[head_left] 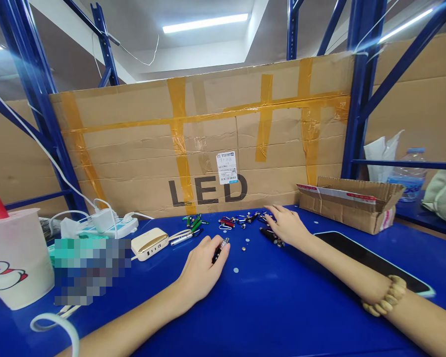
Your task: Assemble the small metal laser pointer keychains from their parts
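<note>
On the blue metal table (290, 317), my left hand (202, 265) grips a slim black metal keychain flashlight (219, 249) narrowly, while my open right hand (288, 225) rests just beside a second black flashlight (271, 236). Loose silver button cells (236, 270) lie between my hands, and a cluster of small keychain lights with coloured clips (241, 219) remains farther off.

The left hand (202, 265) is curled closed; the right hand (288, 225), at two o'clock from it, is laid palm-down, fingers (275, 210) spread.
</note>
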A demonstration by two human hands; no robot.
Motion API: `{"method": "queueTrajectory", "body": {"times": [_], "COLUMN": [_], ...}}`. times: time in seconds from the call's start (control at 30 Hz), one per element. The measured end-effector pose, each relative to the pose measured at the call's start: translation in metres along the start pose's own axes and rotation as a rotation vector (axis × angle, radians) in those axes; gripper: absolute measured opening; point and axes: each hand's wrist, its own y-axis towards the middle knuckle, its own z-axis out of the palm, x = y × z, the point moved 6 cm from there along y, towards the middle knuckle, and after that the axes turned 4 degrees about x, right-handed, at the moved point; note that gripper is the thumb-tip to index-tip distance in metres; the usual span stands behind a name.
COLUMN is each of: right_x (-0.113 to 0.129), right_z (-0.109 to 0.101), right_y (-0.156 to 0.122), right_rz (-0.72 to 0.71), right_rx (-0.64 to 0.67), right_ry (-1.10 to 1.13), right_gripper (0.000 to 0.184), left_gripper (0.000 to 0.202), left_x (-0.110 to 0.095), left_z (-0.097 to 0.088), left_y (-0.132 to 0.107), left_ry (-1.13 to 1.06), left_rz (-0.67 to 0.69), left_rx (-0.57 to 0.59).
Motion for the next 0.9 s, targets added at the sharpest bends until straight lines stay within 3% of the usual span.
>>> {"method": "queueTrajectory", "body": {"times": [0.1, 0.27, 0.57, 0.9], "right_x": [0.01, 0.042, 0.052, 0.054], "right_z": [-0.001, 0.022, 0.033, 0.032], "right_y": [0.0, -0.008, -0.008, -0.008], "right_rz": [-0.131, -0.381, -0.438, -0.487], "right_rx": [-0.023, 0.135, 0.287, 0.246], "right_ry": [0.016, 0.092, 0.072, 0.094], "right_gripper": [0.049, 0.06, 0.069, 0.067], "left_gripper": [0.032, 0.027, 0.027, 0.023], "left_x": [0.0, -0.012, -0.013, -0.008], "left_z": [0.003, 0.012, 0.013, 0.016], "left_y": [0.0, -0.003, -0.004, 0.0], "left_ry": [-0.005, 0.038, 0.066, 0.033], "left_rz": [0.023, 0.189, 0.193, 0.166], "left_rx": [0.017, 0.101, 0.121, 0.123]}}
